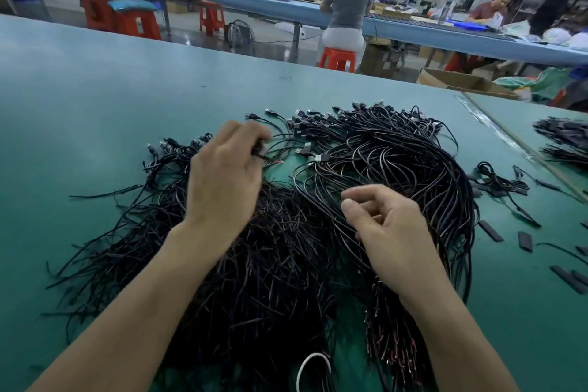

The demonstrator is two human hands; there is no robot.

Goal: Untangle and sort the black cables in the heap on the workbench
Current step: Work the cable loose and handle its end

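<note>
Starting nearest, one white cable loop (313, 366) at 6 o'clock is cut off by the frame edge. Two hands work over the heap of black cables (286, 248), which spreads across the middle of the green workbench (95, 99), too tangled to count. The right hand (388, 226), at 4 o'clock, has curled fingers, but I cannot tell whether it pinches anything. The left hand (226, 175), blurred at 9 o'clock, pinches a single cable (267, 158). Short black sleeves (491, 231) lie scattered at 3 o'clock, some cropped. A second heap (560, 140) at 2 o'clock is cropped too. At 12 o'clock one seated person (348, 6) faces away
</note>
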